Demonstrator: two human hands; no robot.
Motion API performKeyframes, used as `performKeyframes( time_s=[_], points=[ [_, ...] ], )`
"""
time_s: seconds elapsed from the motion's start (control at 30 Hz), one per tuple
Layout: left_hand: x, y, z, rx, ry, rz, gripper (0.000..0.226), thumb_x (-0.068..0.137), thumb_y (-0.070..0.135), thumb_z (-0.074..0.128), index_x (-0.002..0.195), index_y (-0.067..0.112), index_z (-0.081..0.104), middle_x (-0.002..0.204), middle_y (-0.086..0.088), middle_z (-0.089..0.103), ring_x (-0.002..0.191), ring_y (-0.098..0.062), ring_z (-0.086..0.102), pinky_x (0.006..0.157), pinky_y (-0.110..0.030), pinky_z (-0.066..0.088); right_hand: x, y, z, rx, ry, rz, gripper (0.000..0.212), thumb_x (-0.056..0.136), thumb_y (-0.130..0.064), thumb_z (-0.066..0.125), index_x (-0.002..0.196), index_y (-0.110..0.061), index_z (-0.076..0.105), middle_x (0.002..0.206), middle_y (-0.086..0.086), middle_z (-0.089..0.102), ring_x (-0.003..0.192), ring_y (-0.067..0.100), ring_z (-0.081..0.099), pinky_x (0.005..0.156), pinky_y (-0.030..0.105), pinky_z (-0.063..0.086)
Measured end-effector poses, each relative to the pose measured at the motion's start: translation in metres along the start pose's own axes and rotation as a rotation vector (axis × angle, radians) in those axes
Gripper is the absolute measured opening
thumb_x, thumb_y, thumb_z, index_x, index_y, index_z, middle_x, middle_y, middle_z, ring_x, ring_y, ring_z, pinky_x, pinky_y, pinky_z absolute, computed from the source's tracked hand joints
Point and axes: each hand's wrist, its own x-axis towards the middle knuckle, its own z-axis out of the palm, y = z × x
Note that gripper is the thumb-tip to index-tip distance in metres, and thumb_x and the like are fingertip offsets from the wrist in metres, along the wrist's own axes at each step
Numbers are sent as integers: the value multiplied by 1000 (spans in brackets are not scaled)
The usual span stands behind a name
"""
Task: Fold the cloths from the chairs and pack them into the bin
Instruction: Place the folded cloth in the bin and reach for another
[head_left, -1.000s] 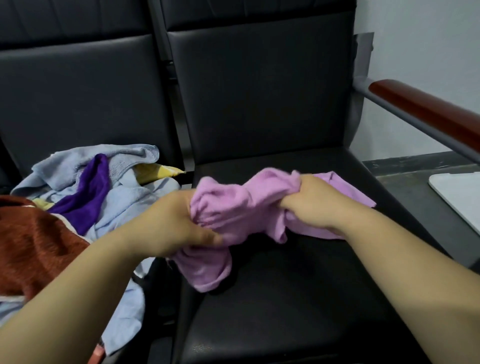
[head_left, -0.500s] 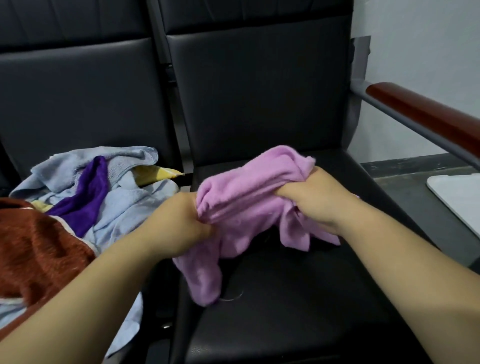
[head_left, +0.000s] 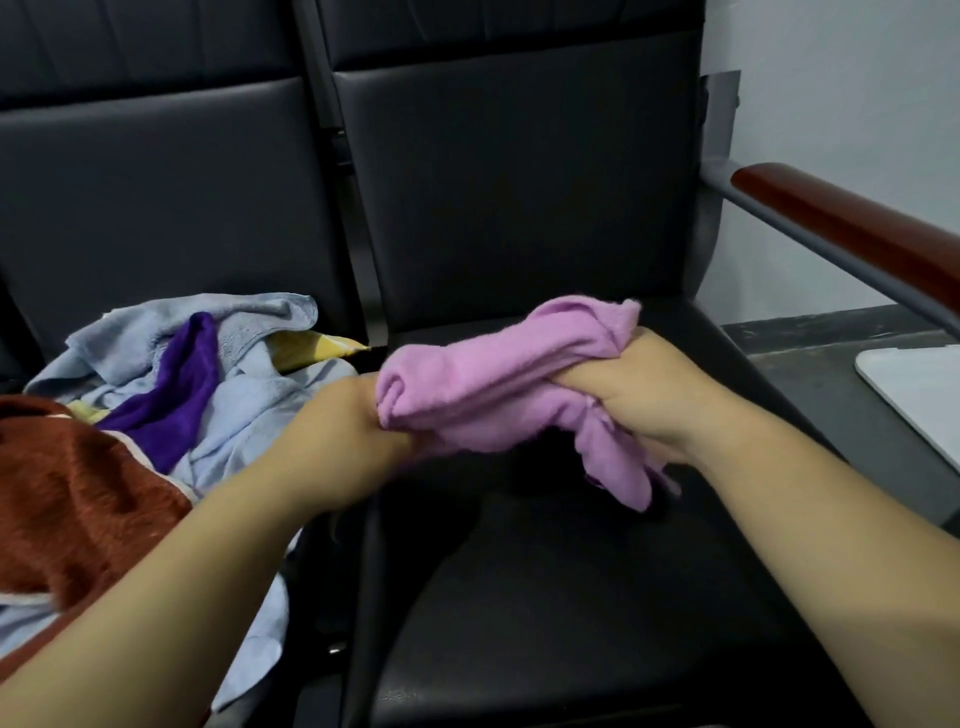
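Observation:
A bunched pink cloth (head_left: 498, 384) is held just above the black seat of the right chair (head_left: 545, 597). My left hand (head_left: 353, 431) grips its left end, and my right hand (head_left: 654, 389) grips its right end. A loose tail of the cloth hangs down below my right hand. On the left chair lies a pile: a light blue cloth (head_left: 244, 405), a purple cloth (head_left: 176, 400), a rust-brown cloth (head_left: 72, 499) and a bit of yellow cloth (head_left: 306, 348). No bin is in view.
The right chair has a red-brown armrest (head_left: 852, 228) on a grey metal bar. A white flat object (head_left: 919, 395) lies on the dark floor at the right edge. Tall black backrests (head_left: 519, 171) stand behind both seats.
Both hands have lifted and turned the pink cloth. The tail that hung below my left hand is gone, and a loose end now hangs under my right hand.

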Motion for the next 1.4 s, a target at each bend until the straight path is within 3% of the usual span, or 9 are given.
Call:
performKeyframes(
  time_s=[0.1,0.23,0.4,0.53,0.63,0.77,0.9,1.03,1.4],
  points=[
    [2,-7,-3,-509,153,-99,10,78,12,70,70,9,69,59,-7,69,51,-16,60,53,-28,49,-2,5,-3,-215,-120,76,19,80,-18,85,96,-22,77,88,5,78,87,18,76,79,35,62],
    [0,2,-7,-810,120,-59,12,74,18,75,84,12,74,73,-20,72,64,-26,68,56,-40,56,9,12,0,-645,86,110,9,85,-21,72,78,-23,68,70,-1,68,63,16,67,50,26,47],
    [0,-7,-8,-128,-67,-25,20,67,15,87,76,16,69,65,16,68,58,5,59,59,-21,50,11,11,-12,35,156,-62,15,94,-15,69,102,-26,77,88,-1,78,87,16,75,76,38,58],
    [-1,-11,-5,-355,37,-57,8,77,14,80,75,14,72,64,3,72,57,-3,63,57,-23,50,0,11,-10,288,-183,46,33,89,0,73,119,-15,73,98,4,80,91,15,76,82,34,59],
    [1,-10,-7,-803,71,-135,12,74,16,77,86,14,74,78,-23,73,70,-29,71,64,-38,56,1,16,-14,-279,-328,147,42,74,-18,90,112,-26,75,105,-4,79,100,15,75,92,38,59],
    [-4,2,-6,-935,-52,-11,32,73,11,81,104,11,72,109,-31,69,106,-42,69,91,-55,55,5,21,-7,-463,45,111,6,85,-24,79,90,-22,76,81,3,77,76,21,74,68,38,59],
    [-10,6,-23,-390,-158,42,30,69,2,88,90,17,71,86,-1,76,79,-4,69,70,-26,56,3,16,-17,-67,108,-1,8,91,-14,72,98,-11,75,90,17,76,84,33,75,78,47,61],
    [-8,2,-32,77,-34,35,10,68,22,68,75,26,61,73,3,67,65,-8,59,62,-31,46,-9,8,-20,-536,-86,-65,30,86,-34,80,106,-51,67,95,-10,75,86,6,71,78,25,58],
    [0,36,-63,-956,-74,-11,34,69,-4,80,101,7,74,101,-15,77,97,-26,74,81,-33,60,-3,-48,-39,-566,-106,-30,44,74,-33,87,114,-39,73,99,-10,77,93,12,72,89,39,60]
  ],
)
